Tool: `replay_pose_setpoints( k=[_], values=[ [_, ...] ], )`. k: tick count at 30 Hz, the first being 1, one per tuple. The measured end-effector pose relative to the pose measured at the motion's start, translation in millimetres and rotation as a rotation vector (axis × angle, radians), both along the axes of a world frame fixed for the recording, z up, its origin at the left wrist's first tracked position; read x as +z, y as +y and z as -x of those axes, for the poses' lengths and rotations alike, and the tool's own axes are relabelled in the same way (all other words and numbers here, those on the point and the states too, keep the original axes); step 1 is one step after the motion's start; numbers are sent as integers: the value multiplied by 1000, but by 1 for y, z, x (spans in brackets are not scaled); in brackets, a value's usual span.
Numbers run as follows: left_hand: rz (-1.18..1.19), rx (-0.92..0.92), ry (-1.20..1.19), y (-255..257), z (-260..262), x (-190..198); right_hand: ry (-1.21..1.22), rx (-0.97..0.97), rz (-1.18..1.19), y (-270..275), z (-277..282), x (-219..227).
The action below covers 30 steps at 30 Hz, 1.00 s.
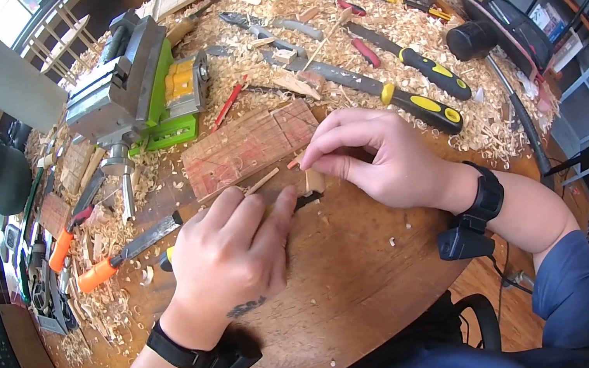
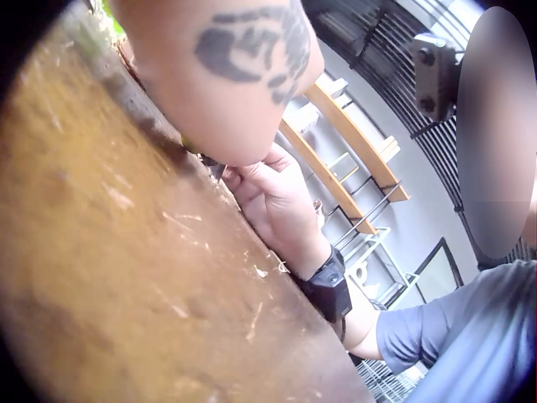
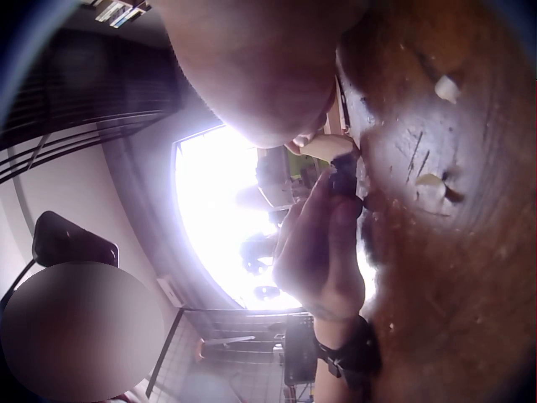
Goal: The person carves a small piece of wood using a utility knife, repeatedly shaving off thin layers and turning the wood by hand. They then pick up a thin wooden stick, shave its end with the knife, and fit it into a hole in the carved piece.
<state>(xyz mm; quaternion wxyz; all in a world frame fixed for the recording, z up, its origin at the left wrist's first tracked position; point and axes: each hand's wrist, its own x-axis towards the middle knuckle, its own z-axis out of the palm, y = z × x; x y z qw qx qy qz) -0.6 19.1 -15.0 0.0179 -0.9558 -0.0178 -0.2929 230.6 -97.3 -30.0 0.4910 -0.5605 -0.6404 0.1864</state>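
My left hand [image 1: 231, 246] is low over the table, its fingers curled round a dark, narrow tool [image 1: 307, 199] whose tip shows past the thumb. A yellow and black end shows behind the same hand; most of the tool is hidden under the palm. With thumb and forefinger, my right hand [image 1: 392, 159] pinches a small pale wood piece [image 1: 314, 180], its lower end at the tool's tip. The right wrist view shows the wood piece [image 3: 327, 149] meeting the dark tool [image 3: 344, 178] close above the tabletop. A thin wood stick [image 1: 262, 181] lies just beyond the left fingers.
A reddish board [image 1: 249, 149] with red lines lies beyond the hands. Behind it stands a metal vise [image 1: 116, 89] with a green base. Knives and saws with yellow-black handles [image 1: 423, 106], a mallet [image 1: 472, 40], orange-handled chisels [image 1: 96, 276] and wood shavings [image 1: 486, 111] surround the work spot.
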Motion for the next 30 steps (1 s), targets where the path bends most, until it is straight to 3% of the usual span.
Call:
replay_pose_setpoints(
  k=[17, 30],
  values=[
    [13, 21, -104, 5, -1, -4, 57, -3, 49, 0, 1, 2],
    [37, 18, 13, -2, -1, -2, 60, -12, 56, -1, 2, 3]
  ],
)
